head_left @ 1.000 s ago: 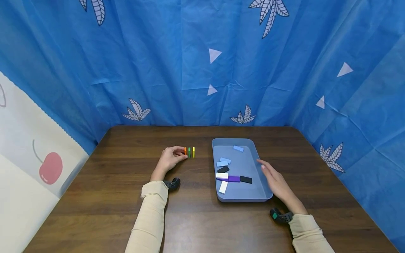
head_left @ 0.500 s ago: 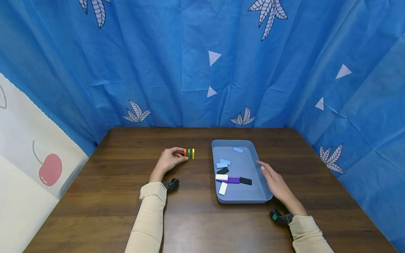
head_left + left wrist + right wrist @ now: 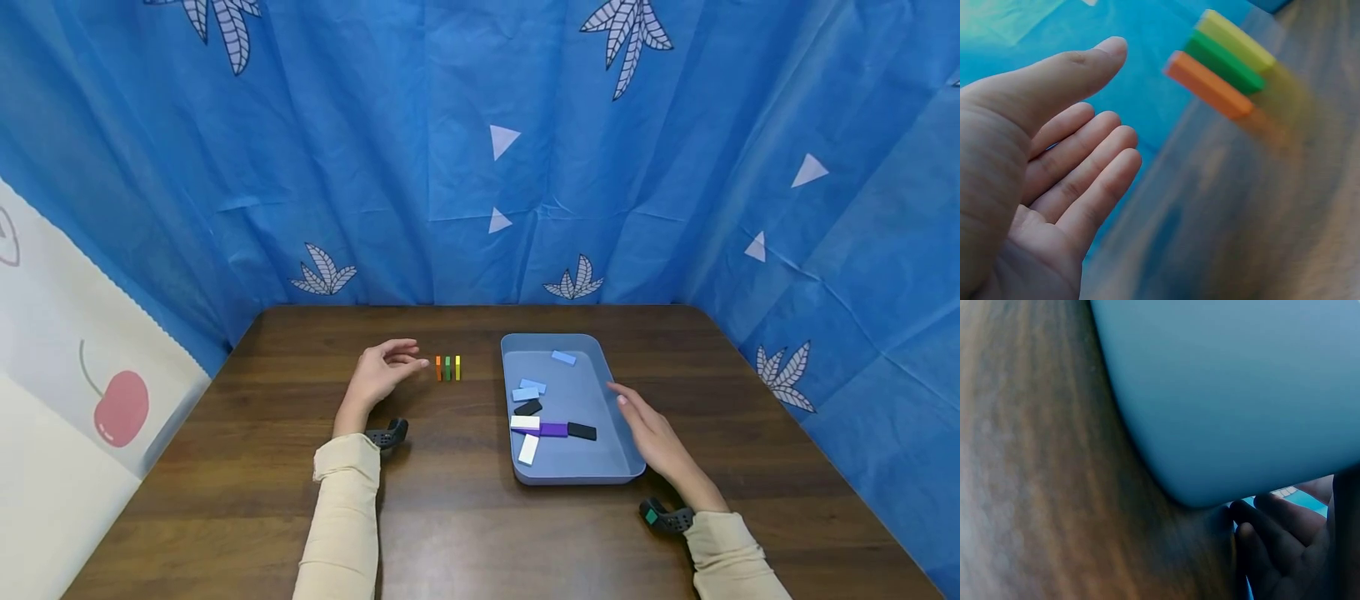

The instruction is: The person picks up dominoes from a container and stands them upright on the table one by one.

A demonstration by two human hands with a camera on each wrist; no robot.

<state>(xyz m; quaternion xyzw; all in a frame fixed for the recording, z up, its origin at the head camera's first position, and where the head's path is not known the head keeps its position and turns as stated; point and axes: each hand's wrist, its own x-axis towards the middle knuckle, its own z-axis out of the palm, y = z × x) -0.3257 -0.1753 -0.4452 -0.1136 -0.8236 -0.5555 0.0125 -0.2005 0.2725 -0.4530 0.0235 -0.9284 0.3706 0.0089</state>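
Observation:
Three dominoes stand upright on edge in a row on the table: an orange domino, a green domino and a yellow domino. My left hand is just left of the orange one, fingers loosely bent and holding nothing. The left wrist view shows a gap between the thumb and the orange domino. My right hand lies along the right side of a blue-grey tray, fingertips at its rim. In the right wrist view the tray wall partly hides that hand.
Inside the tray lie several flat dominoes, among them a light blue domino, a purple domino, a black domino and a white domino. A blue curtain hangs behind the wooden table.
My left hand has let go of the orange domino and drawn back to the left, leaving it upright beside the green one. My right hand has stayed at the tray.

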